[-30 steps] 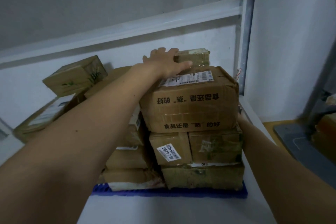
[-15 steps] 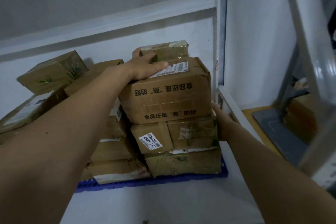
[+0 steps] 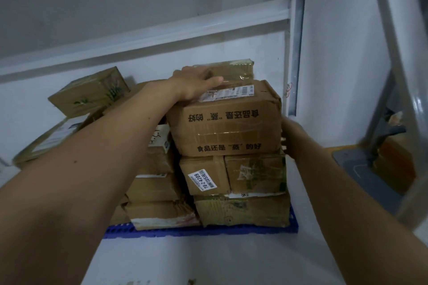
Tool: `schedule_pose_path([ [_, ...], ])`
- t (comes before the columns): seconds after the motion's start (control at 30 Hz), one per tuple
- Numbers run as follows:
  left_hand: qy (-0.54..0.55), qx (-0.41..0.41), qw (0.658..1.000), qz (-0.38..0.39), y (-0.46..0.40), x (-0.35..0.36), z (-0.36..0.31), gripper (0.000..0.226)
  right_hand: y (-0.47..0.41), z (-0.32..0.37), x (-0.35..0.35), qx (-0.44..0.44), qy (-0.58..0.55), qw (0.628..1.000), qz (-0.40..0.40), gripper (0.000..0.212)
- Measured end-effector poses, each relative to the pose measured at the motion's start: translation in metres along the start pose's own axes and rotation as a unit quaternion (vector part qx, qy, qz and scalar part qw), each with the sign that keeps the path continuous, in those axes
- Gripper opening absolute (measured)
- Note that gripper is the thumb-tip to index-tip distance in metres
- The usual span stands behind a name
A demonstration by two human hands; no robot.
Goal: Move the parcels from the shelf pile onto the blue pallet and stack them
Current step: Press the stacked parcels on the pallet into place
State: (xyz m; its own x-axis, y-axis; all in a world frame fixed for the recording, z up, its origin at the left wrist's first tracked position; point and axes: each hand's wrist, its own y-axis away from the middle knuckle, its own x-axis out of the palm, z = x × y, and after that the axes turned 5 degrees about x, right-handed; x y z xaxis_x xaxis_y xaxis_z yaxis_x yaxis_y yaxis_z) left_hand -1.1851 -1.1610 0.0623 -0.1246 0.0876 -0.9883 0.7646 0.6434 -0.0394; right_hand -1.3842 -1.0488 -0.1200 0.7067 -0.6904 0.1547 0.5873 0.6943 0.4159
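From the head view we see our left hand (image 3: 196,85) lying flat on the top parcel (image 3: 225,120), which sits lengthwise left-to-right on the stack above the blue pallet (image 3: 199,231), while our right hand (image 3: 292,136) presses its right end, fingers hidden.

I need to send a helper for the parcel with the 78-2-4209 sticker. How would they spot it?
Find the blue pallet below the shelf. In the right-hand stack, look just under the big carton printed with Chinese text. The parcel is the left of two side by side, alone bearing a slanted white label.
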Motion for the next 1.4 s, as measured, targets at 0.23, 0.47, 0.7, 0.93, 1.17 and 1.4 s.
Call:
schedule_pose_path([
  [0.23,0.013,-0.009,0.998,-0.064,0.03,-0.026,0.023,0.068,0.115,0.12,0.037,-0.282,0.131,0.946,-0.088,0.029],
  [0.47,-0.013,0.001,0.995,-0.099,0.081,-0.06,0.067,0.061,0.199,0.125,0.136,-0.41,0.443,0.797,-0.006,0.047],
  [0.7,-0.007,-0.022,0.996,-0.089,0.164,-0.079,0.172,0.054,0.217,0.072,0.253,-0.37,0.677,0.632,0.067,0.061],
  [0.93,0.159,-0.11,0.972,-0.133,0.219,-0.055,0.314,0.059,0.213,0.038,0.357,-0.385,0.713,0.586,0.025,0.067],
  [1.17,0.501,-0.207,0.827,-0.147,0.218,0.005,0.398,0.074,0.192,0.031,0.428,-0.391,0.724,0.567,0.017,0.065],
  [1.4,0.625,-0.227,0.732,-0.148,0.189,0.039,0.415,0.083,0.164,0.032,0.481,-0.404,0.747,0.529,0.014,0.072],
])
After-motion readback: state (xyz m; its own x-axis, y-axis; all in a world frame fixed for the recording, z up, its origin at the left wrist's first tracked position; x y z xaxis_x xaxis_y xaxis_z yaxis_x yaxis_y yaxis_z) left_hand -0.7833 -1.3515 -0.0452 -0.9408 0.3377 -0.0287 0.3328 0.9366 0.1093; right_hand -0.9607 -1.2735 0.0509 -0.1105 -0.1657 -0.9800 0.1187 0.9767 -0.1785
